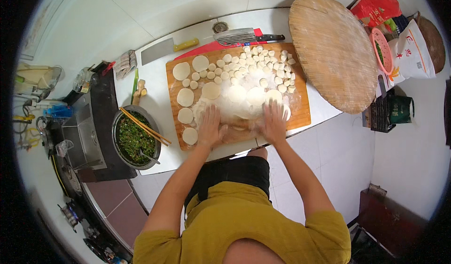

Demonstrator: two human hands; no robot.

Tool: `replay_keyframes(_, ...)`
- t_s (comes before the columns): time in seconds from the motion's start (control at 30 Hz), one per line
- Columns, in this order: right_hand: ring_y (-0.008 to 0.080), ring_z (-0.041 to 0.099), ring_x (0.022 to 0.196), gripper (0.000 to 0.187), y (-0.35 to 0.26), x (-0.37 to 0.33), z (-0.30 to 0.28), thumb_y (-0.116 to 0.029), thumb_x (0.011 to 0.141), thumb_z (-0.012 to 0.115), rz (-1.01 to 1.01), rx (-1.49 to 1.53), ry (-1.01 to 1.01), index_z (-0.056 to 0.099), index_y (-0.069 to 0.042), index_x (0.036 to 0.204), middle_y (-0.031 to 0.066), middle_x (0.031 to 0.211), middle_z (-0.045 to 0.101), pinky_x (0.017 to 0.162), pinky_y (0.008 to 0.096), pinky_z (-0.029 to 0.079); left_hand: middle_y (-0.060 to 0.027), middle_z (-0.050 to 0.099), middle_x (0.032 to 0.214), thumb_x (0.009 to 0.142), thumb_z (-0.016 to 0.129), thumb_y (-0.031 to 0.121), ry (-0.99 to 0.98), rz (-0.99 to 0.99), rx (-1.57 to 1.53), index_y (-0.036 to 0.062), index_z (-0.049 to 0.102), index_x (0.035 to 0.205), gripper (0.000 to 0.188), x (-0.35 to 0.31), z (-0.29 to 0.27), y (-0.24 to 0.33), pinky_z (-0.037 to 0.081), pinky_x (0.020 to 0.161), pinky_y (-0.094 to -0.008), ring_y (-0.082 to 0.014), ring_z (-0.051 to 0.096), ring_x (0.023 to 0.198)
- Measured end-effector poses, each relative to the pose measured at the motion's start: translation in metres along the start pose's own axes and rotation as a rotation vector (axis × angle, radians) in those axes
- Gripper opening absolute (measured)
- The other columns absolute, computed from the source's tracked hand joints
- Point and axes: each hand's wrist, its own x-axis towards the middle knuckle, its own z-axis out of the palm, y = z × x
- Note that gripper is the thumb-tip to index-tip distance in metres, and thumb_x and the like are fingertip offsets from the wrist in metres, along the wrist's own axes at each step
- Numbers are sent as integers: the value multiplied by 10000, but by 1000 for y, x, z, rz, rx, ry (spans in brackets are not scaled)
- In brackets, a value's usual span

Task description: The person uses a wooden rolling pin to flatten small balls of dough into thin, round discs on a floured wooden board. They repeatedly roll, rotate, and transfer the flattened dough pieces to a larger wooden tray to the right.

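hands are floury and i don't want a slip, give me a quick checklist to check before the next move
1. Blades away from the hands: ok; the cleaver and black-handled knife lie beyond them, toward the wall.
2. Fingers out straight: ok; left hand and right hand both have fingers extended over the board.
3. Space between the hands: cannot tell; it is blurred.
4. Small dough pieces separated: not ok; many crowd together at the far side.
5. Flour on the board: ok; it whitens the middle.
6. Bowl upright: ok; chopsticks lie across it.
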Motion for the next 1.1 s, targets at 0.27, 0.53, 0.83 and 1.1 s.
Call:
replay_keyframes(0.27, 340, 497, 908, 273, 16, -5, -10, -246, 754, 672, -16, 163, -294, 533, -62, 900, 136, 902, 523, 844, 481, 377, -246, 328, 1427, 868, 553, 424, 171, -283, -11, 0, 218, 1449, 794, 17, -28, 42, 282, 1074, -506, -421, 317, 1313)
replay_keyframes(0.53, 366, 473, 844, 275, 30, -26, -15, -169, 761, 690, 94, 230, 199, 484, -37, 888, 162, 874, 496, 750, 460, 354, -228, 435, 1312, 812, 622, 345, -69, 11, -96, 5, 347, 1381, 717, 25, 7, 93, 366, 1004, -476, -388, 446, 1181)
replay_keyframes(0.83, 336, 519, 930, 352, 48, -22, -20, -233, 719, 714, -101, 127, -329, 542, -64, 975, 145, 922, 542, 847, 469, 393, -216, 303, 1457, 852, 568, 272, 83, 192, 13, 28, 327, 1405, 651, -24, -33, 26, 258, 1105, -479, -388, 292, 1348)
replay_keyframes(1.1, 385, 370, 1275, 696, 15, 52, 10, -383, 832, 593, -49, -87, 65, 353, -90, 1415, 207, 1371, 395, 1072, 543, 251, -193, 217, 1515, 895, 508, 382, 138, -83, 23, 31, 238, 1455, 714, 55, -12, -1, 171, 1144, -488, -377, 218, 1389)
